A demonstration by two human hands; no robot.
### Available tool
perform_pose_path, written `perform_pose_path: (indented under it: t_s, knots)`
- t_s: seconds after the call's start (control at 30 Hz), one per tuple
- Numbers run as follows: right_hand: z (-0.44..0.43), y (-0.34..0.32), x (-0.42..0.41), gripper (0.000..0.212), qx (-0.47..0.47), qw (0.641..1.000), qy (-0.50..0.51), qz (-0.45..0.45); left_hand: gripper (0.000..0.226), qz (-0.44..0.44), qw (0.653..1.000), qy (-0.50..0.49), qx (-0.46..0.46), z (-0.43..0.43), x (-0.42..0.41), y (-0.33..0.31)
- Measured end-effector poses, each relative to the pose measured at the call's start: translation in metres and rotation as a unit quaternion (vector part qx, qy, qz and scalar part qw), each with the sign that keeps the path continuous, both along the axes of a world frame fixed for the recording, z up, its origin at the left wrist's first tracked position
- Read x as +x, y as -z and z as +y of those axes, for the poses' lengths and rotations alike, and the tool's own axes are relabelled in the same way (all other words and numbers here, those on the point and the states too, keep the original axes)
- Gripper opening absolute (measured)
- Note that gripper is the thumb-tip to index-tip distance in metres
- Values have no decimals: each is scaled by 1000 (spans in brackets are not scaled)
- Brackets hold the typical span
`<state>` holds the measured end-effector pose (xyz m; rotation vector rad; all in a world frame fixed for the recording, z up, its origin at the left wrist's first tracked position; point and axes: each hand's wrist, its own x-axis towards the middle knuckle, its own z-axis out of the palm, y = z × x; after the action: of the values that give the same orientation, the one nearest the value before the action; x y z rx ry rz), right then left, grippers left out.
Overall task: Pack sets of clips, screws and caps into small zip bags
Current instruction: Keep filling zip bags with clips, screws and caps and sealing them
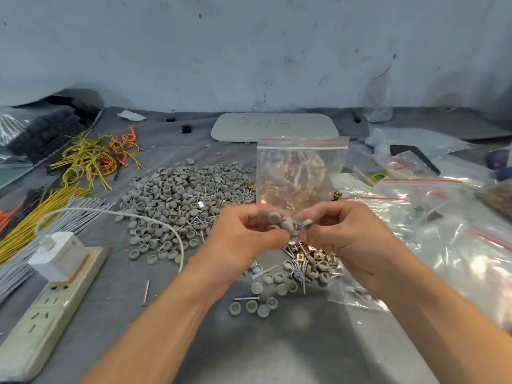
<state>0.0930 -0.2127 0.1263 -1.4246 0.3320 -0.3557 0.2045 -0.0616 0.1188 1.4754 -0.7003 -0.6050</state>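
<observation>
Over the worktop (277,350), my left grip (249,234) and right grip (343,234) curl fingertip to fingertip, pinching grey caps (285,221) at the foot of the zip bag (300,173), which stands upright, long axis vertical, red seal uppermost. A cap pile (180,200) lies left; open room toward me.

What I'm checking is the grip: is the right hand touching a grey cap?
Touching. The head view shows the right hand pinching a grey cap at its fingertips; the left hand holds more caps.
</observation>
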Motion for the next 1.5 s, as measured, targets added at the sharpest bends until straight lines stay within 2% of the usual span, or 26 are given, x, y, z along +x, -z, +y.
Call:
perform_pose_path:
  t_s: [0.17,0.43,0.57,0.63,0.73,0.8,0.87,0.97,1.07,1.13,1.23,1.33,1.5]
  knots:
    - [-6,1,-26,32,-11,999,42,-9,28,-44,999,-7,0,-13,-22,4]
    - [-9,12,-53,29,-38,999,9,28,18,-30,1000,-8,2,-27,-45,15]
    - [-9,15,-53,31,-76,995,37,47,17,-29,999,7,13,-29,-44,19]
    - [-9,15,-52,23,-84,995,41,45,16,-38,999,11,24,-28,-41,20]
    - [-9,14,-51,25,-92,994,36,49,23,-26,999,27,27,-24,-35,19]
    - [-9,13,-50,26,-87,995,25,51,28,-17,998,54,38,-20,-31,16]
    - [-9,12,-49,17,-61,997,9,47,26,-8,995,73,60,-17,-28,14]
    - [-11,11,-49,11,4,998,1,55,24,58,994,57,75,-19,-30,13]
    - [-16,8,-51,5,10,996,-25,85,22,69,993,32,88,-23,-36,15]
    - [-20,9,-54,11,-3,994,-33,106,10,61,994,6,93,-27,-39,16]
    - [-30,6,-56,16,-32,991,2,132,11,72,991,-43,100,-36,-41,16]
    - [-49,0,-58,22,-86,981,73,158,8,62,992,-11,109,-51,-43,10]
    - [-80,-2,-69,16,-215,935,129,251,34,76,991,-7,108,-88,-47,2]
